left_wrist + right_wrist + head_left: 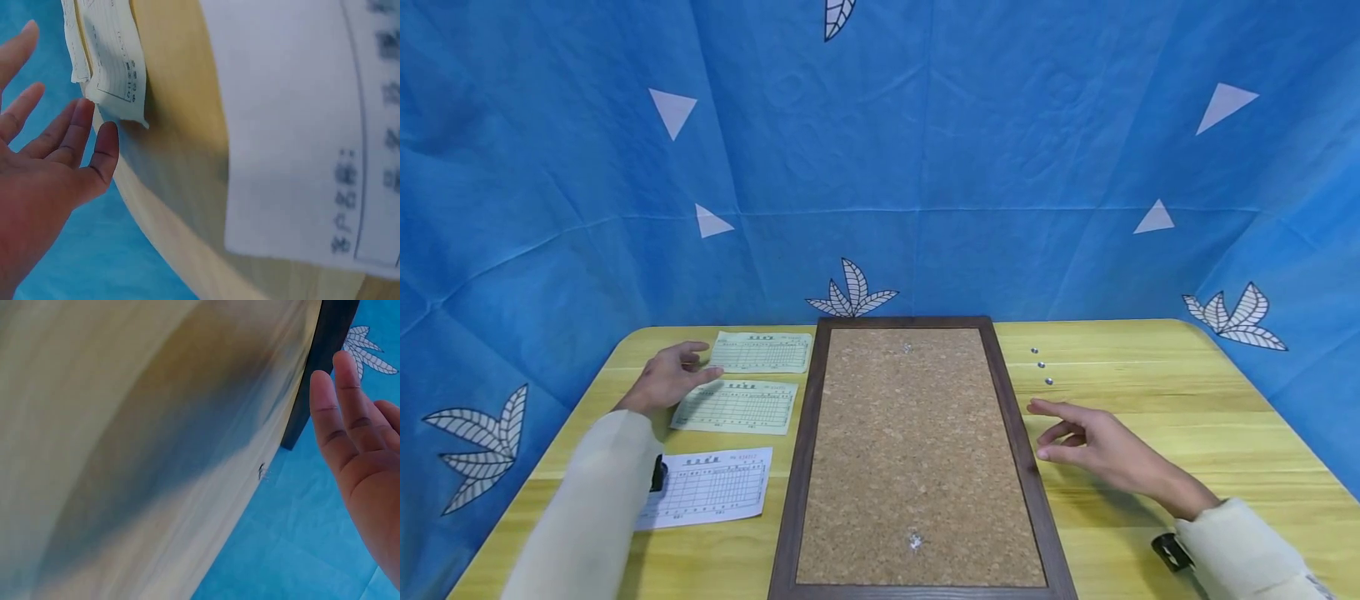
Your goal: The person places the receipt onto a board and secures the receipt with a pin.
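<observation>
My left hand hovers at the left ends of two pale green printed slips, its fingers loosely bent and holding nothing. The upper green slip lies beyond the lower green slip. Nearer to me is a white printed slip, partly covered by the left sleeve. A cork board in a dark brown frame lies between the hands. Beside its right edge, my right hand is held with relaxed fingers and nothing in them. Three small silvery tack-like pieces sit just beyond that hand.
Small shiny silvery spots show on the cork, a far one and a near one. The yellow wood-grain table has rounded far corners. A blue patterned cloth hangs behind and at both sides.
</observation>
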A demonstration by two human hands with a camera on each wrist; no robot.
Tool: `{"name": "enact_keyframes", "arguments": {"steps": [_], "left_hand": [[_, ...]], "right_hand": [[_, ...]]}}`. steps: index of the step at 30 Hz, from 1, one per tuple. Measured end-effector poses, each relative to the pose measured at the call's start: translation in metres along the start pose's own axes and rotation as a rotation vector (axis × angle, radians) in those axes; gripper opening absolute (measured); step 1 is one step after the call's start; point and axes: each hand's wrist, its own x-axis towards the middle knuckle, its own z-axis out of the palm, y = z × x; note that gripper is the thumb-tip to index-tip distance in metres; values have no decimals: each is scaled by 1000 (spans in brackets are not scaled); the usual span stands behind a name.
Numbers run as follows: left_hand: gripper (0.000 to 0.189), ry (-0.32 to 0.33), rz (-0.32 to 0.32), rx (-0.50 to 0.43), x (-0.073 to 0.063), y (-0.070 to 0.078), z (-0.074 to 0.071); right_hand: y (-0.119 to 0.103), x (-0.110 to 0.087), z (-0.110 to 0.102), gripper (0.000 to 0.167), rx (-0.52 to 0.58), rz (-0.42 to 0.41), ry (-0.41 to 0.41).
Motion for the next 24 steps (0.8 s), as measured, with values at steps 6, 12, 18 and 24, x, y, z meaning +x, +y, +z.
{"name": "enact_keyframes", "arguments": {"steps": [6,12,18,24], "left_hand": [[72,15,-40,-30,2,1,3],[64,46,-44,-27,3,2,6],[60,67,-57,-30,6,1,9],[54,79,-70,-9,9,5,7]], "right_hand": [[1,3,2,64,2,61,-40],[-1,4,2,65,-8,84,-77],[1,4,2,63,10,79,-90],[5,4,3,63,21,77,-118]]}}
